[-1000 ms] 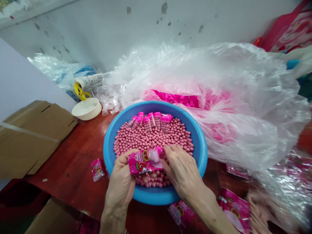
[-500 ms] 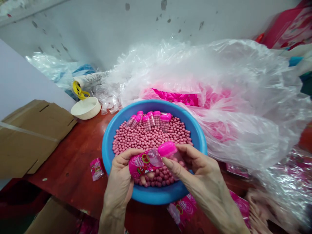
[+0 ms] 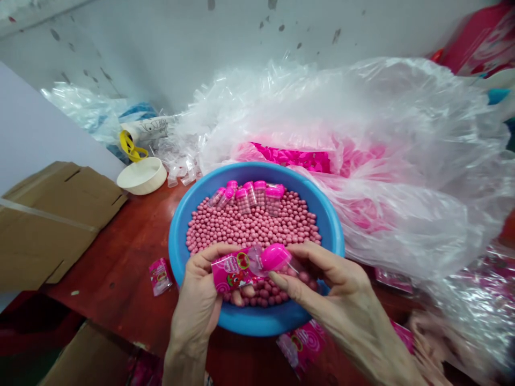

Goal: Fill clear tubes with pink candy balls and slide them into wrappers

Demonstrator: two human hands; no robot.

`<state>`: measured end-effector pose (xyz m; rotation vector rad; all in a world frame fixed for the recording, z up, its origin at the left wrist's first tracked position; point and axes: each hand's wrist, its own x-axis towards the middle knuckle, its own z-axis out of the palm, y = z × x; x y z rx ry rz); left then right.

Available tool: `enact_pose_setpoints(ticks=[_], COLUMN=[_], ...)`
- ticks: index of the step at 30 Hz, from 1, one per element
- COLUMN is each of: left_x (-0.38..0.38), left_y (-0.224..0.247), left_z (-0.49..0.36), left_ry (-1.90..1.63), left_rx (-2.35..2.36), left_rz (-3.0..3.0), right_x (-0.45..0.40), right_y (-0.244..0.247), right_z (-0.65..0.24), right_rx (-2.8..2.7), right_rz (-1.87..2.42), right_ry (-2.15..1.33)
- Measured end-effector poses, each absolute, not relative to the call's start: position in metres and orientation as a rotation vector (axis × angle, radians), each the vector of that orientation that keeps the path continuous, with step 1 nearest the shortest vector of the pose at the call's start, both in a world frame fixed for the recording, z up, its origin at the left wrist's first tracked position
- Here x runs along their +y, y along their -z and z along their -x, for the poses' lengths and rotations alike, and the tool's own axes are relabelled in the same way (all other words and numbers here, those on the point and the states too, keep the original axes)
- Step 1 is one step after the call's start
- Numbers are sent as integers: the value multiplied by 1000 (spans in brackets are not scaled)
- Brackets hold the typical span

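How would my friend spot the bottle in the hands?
Find the blue tub of pink candies. Above it, the right hand holds a clear bottle with a bright pink cap. The other bottles lie together on the candies.

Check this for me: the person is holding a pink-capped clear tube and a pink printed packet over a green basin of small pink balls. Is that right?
Not quite: the basin is blue, not green, as the head view shows. The rest holds: the left hand has the pink printed packet, and the right hand has the pink-capped clear tube, over the small pink balls.
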<state>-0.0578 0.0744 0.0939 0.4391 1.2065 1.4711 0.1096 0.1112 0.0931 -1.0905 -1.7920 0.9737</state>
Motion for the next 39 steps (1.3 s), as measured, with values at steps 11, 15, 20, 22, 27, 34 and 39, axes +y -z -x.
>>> enact_pose_setpoints(ticks=[11, 15, 20, 22, 27, 34, 39], left_x=[73, 73, 73, 72, 72, 71, 69], left_y=[-94, -92, -91, -91, -92, -96, -92], left_z=[56, 55, 54, 54, 56, 61, 42], left_ry=[-1416, -1411, -1431, -1424, -1413, -1416, -1429], left_rx=[1257, 1270, 1258, 1242, 1216, 954, 854], left_rz=[-454, -496, -507, -504, -493, -454, -452], right_x=[118, 120, 115, 112, 112, 109, 100], right_y=[-93, -94, -89, -84, -81, -89, -87], right_z=[-114, -117, -120, -120, -117, -111, -99], right_rx=[-1970, -2033, -1853, -1766, -1715, -1401, -1341], right_rz=[953, 903, 957, 981, 940, 1062, 1063], right_ry=[-1150, -1109, -1578, -1706, -1734, -1578, -1383])
